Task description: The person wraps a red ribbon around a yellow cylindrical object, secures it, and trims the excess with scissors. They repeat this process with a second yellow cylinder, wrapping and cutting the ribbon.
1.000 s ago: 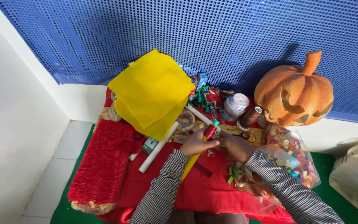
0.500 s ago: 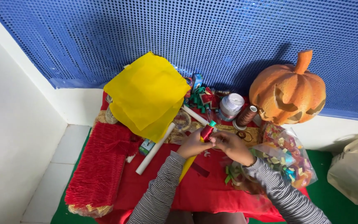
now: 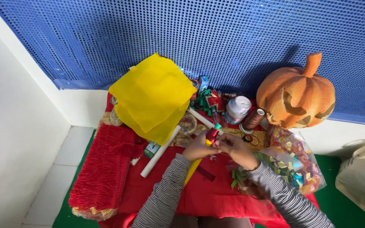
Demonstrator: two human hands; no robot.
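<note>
Red cloth under two hands at craft work.
Left hand and right hand both pinch a small red roll, beside a yellow paper sheet.

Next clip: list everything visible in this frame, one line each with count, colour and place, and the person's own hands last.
Carved pumpkin lantern: one, orange, back right against the wall.
Yellow paper sheet: one, yellow, back left, propped over other items.
White paper tube: one, white, lying slanted below the yellow sheet.
Brown thread spool: one, brown, left of the pumpkin.
Silver tape roll: one, silver-white, beside the spool.
Clear bag of paper scraps: one, multicoloured, right of the hands.
Red fringed cloth: one, red, covering the work surface, fringe at left.
Beige fabric bag: one, beige, far right edge.
Small red rolled piece: one, red, pinched between both hands.
Left hand: striped sleeve, on the red piece.
Right hand: striped sleeve, fingertips on the same piece.
</note>
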